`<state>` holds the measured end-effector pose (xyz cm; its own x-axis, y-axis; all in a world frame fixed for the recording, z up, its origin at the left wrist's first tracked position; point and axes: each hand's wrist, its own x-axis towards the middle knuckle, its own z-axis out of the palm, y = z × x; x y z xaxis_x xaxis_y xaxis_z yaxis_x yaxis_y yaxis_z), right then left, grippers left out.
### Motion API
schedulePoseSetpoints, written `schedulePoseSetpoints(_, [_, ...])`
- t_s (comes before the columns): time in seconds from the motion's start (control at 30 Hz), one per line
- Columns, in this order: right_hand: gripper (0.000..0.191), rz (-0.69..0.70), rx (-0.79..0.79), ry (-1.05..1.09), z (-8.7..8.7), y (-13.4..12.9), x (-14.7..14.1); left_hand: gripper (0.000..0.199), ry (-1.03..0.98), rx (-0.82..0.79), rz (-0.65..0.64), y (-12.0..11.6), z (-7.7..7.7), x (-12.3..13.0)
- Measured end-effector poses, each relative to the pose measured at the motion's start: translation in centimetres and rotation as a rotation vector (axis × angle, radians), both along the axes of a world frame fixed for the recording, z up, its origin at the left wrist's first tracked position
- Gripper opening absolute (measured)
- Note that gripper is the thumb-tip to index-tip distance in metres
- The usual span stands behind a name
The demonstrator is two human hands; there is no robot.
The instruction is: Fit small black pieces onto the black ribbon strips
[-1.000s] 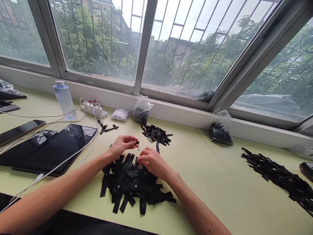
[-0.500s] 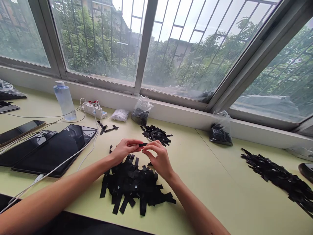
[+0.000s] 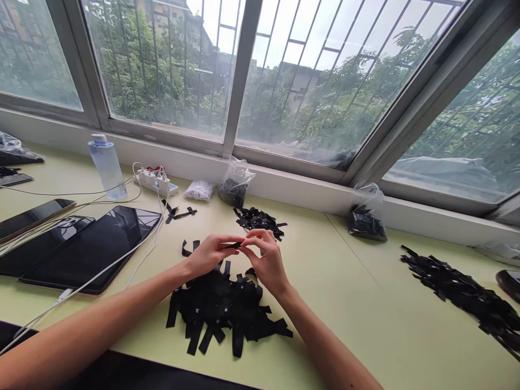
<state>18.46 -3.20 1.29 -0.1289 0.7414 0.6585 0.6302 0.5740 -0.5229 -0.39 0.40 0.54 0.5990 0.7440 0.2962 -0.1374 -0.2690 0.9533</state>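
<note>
Between my two hands is a small black fabric strip (image 3: 233,246), mostly covered by the fingers. My left hand (image 3: 211,253) pinches it from the left side. My right hand (image 3: 264,255) is closed at the strip's right end, thumb and fingertips pressed together. Just below the hands lies a loose pile of black fabric strips (image 3: 219,309), some bearing small white size letters such as M. A smaller heap of black pieces (image 3: 260,221) lies beyond the hands. A few loose strips (image 3: 187,249) rest beside my left hand.
Left are a tablet (image 3: 97,249), phones (image 3: 36,216), white cables and a water bottle (image 3: 108,168). Along the window stand a power strip (image 3: 156,183), a white packet (image 3: 199,191) and plastic bags of black pieces (image 3: 233,187). A long row of black strips (image 3: 459,287) lies right.
My left hand has moved slightly right and down. My right hand has tilted, and the fingertips of both hands are now closer together over the strip.
</note>
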Motion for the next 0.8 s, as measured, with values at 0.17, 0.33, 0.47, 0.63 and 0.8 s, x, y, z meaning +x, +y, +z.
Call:
schedulePoseSetpoints(0.17, [0.015, 0.017, -0.011, 0.005, -0.01, 0.06, 0.06, 0.040, 0.009, 0.046, -0.012, -0.25, -0.10, 0.12])
schedulePoseSetpoints(0.33, [0.015, 0.020, -0.005, 0.013, -0.20, 0.17, 0.18, 0.039, 0.036, 0.106, 0.028, -0.21, -0.51, 0.19])
schedulePoseSetpoints(0.47, [0.015, 0.010, -0.003, 0.023, -0.18, 0.19, 0.12, 0.040, 0.066, 0.172, 0.066, -0.28, -0.64, 0.19])
schedulePoseSetpoints(0.63, [0.013, 0.021, -0.026, 0.035, 0.03, 0.19, 0.01, 0.041, 0.098, 0.256, 0.094, -0.45, -0.72, 0.18])
schedulePoseSetpoints(0.8, [0.015, 0.003, -0.143, 0.113, -0.12, 0.36, 0.11, 0.045, 0.113, 0.321, 0.077, -0.46, -0.73, 0.11])
